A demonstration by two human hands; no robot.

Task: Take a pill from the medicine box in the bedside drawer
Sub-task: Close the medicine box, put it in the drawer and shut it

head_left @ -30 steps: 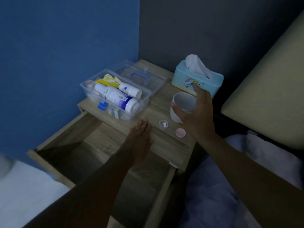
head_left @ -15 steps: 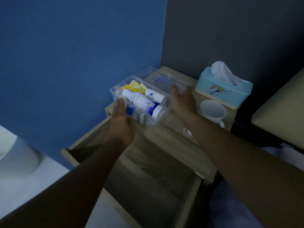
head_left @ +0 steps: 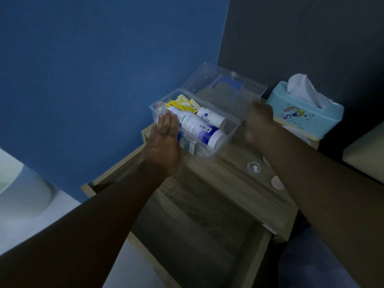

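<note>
The clear medicine box (head_left: 227,133) stands on the back left of the bedside table top (head_left: 234,190). It holds a large white and blue bottle (head_left: 197,128), a smaller white bottle (head_left: 212,117) and yellow packets (head_left: 182,103). My left hand (head_left: 164,142) lies flat against the box's left end, fingers straight over its rim. My right hand (head_left: 258,121) is closed at the right front corner of the clear lid (head_left: 224,84), which is tilted up behind the box. A small clear cup with a white pill (head_left: 253,167) sits on the table beside a pink cap (head_left: 277,182).
The wooden drawer (head_left: 197,229) below the table top is pulled out towards me. A light blue tissue box (head_left: 301,115) stands at the back right, with a white mug (head_left: 299,135) mostly hidden by my right arm. A blue wall is on the left, bedding on the right.
My right hand left the mug and went to the lid, which has risen from lying flat. My left hand moved from the table's edge to the box's left end.
</note>
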